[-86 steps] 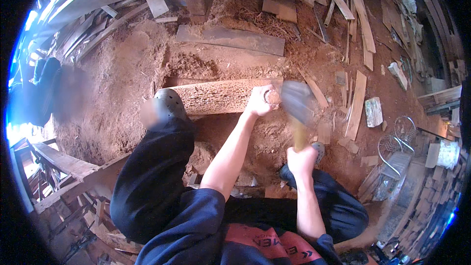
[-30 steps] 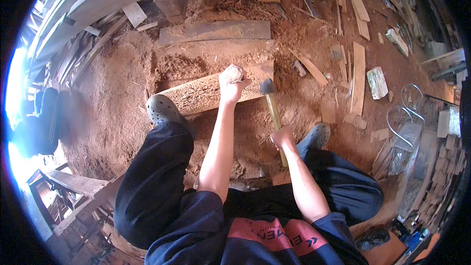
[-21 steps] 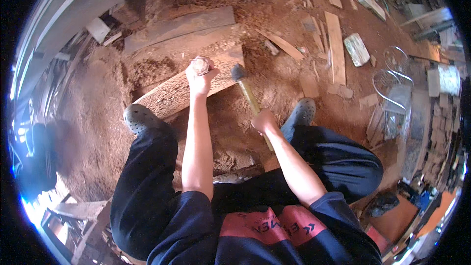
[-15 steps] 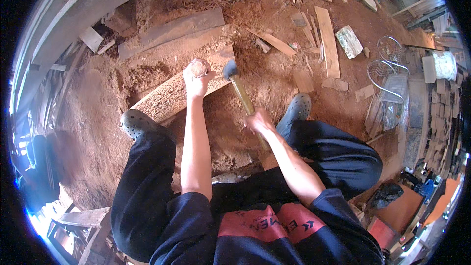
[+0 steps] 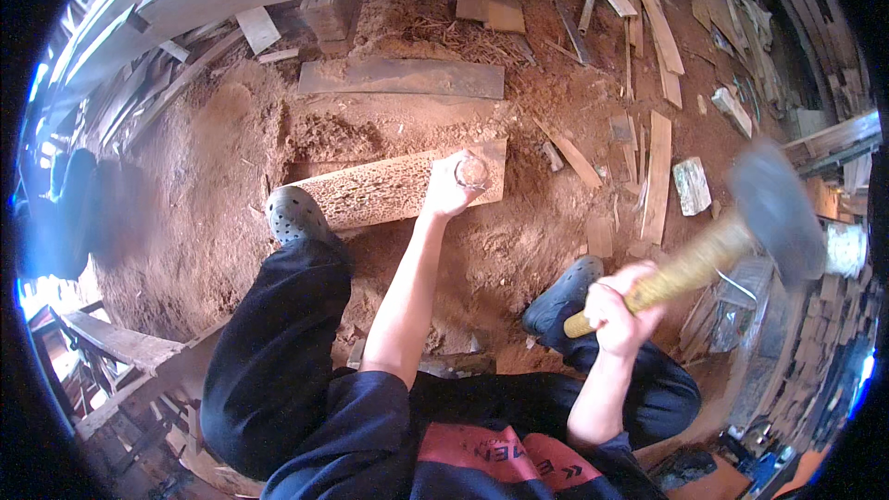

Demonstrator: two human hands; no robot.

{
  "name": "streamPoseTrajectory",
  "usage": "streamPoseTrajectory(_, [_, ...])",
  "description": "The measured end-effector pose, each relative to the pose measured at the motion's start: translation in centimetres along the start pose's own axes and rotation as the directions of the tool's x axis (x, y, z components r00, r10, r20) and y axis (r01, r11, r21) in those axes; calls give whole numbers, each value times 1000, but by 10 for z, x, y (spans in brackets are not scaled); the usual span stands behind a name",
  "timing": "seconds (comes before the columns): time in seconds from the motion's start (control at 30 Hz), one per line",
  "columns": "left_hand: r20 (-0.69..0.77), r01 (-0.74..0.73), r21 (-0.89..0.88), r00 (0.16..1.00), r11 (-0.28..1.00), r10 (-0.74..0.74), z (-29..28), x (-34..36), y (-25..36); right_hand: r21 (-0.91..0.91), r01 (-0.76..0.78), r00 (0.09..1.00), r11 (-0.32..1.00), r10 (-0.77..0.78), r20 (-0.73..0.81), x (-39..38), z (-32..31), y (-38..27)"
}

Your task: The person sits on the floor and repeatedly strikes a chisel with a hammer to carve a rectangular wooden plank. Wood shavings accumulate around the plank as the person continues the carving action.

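My left hand (image 5: 449, 187) is closed around an upright chisel (image 5: 471, 171). Only its round wooden handle end with a ring shows; the blade is hidden beneath my fist. Under it lies a thick wooden board (image 5: 370, 187), its face covered with many small gouge marks and smoother at its right end. My left foot, in a grey clog (image 5: 296, 215), rests at the board's left end. Out to the right, my right hand (image 5: 625, 310) grips a mallet (image 5: 694, 264) by its yellowish handle. Its big dark head is raised toward the camera and blurred by motion.
Reddish dirt and sawdust cover the ground. A grey plank (image 5: 403, 80) lies beyond the board. Narrow offcuts (image 5: 657, 176) and a whitish block (image 5: 691, 187) are scattered to the right, near a wire rack (image 5: 741, 282). Stacked timber lines the right side.
My right hand has swung the mallet up and out to the right, away from the chisel. The view has turned, so the board appears farther right and lower. My left hand still grips the chisel.
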State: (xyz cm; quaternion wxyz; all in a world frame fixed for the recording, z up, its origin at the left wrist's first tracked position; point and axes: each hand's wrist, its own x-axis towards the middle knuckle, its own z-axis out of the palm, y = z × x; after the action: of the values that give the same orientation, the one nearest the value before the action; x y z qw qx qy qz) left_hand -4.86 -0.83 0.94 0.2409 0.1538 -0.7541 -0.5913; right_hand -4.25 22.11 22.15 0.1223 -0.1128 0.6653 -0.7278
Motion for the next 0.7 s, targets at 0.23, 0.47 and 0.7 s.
streamPoseTrajectory(0.23, [53, 8, 17, 999, 1000, -9, 9, 6, -12, -538, 120, 987, 835, -159, -26, -7, 15, 53])
streamPoseTrajectory(0.47, [60, 68, 61, 996, 996, -72, 12, 4, -10, -477, -504, 845, 720, 524, -101, 20, 18, 67])
streamPoseTrajectory(0.7, [-4, 26, 35, 1000, 999, -26, 13, 3, -3, -29, 23, 987, 999, -27, -155, 12, 33, 9])
